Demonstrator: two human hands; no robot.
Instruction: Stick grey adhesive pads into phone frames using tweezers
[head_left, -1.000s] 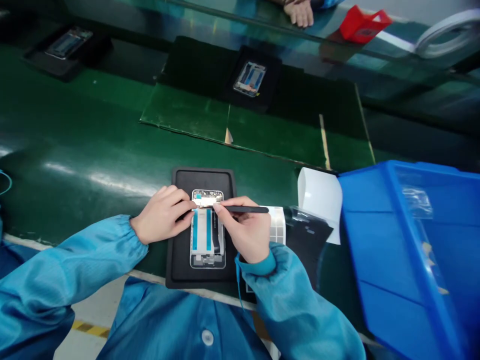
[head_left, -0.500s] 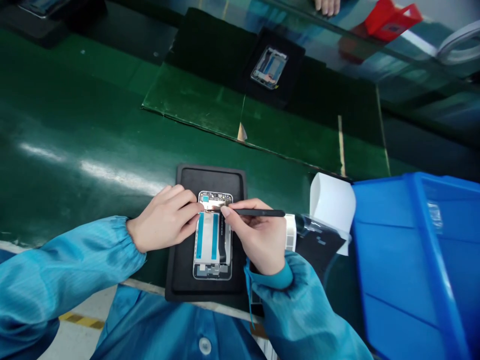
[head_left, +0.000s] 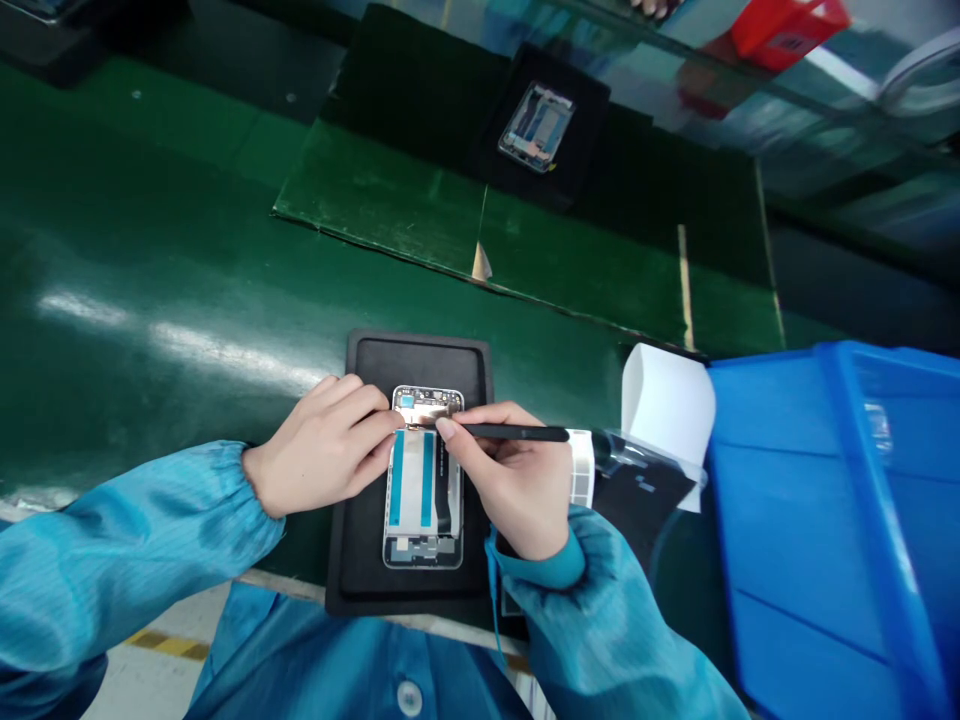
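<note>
Right hand holds tool — black strip in phone apparently lettered, illegible.

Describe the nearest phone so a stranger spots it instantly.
On the green bench, find the black tray at the near edge. The open phone lies in it. Unlike the far phone, it has the left hand and right hand at its sides.

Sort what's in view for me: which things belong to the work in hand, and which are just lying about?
In the work:
left hand, fingers at the phone's edge
right hand, gripping a slim black tool
opened phone
black tray beneath it

Seemingly lying about:
second opened phone at the back
blue bin
curled white sheet
red object
</note>
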